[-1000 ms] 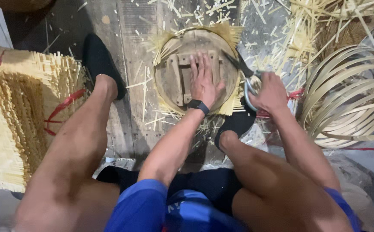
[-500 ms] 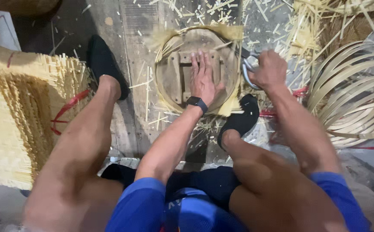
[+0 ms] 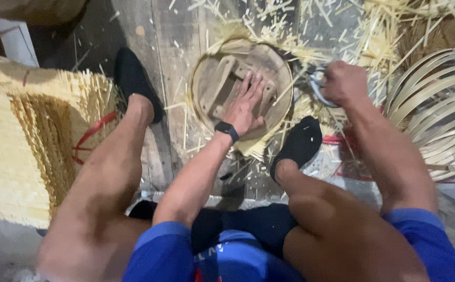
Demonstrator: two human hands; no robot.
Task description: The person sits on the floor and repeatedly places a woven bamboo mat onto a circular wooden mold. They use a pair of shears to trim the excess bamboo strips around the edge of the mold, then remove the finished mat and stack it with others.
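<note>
My left hand (image 3: pixel 246 104) lies flat, fingers spread, on a round wooden form (image 3: pixel 211 78) that rests on the plank floor over a woven bamboo piece with frayed yellow edges (image 3: pixel 253 149). A black band sits on that wrist. At the form's right rim my right hand (image 3: pixel 344 82) is closed around the handles of metal scissors (image 3: pixel 317 84), whose blades point toward the rim and are partly hidden. My legs in blue shorts and black shoes (image 3: pixel 133 78) frame the form on both sides.
A stack of woven bamboo mats (image 3: pixel 13 151) tied with a red band lies at the left. Curved bamboo hoops (image 3: pixel 436 115) pile up at the right. Loose bamboo slivers (image 3: pixel 384 31) litter the floor planks around the form.
My right hand with the scissors has moved up along the form's right rim. The view has shifted slightly; my left hand stays pressed on the form.
</note>
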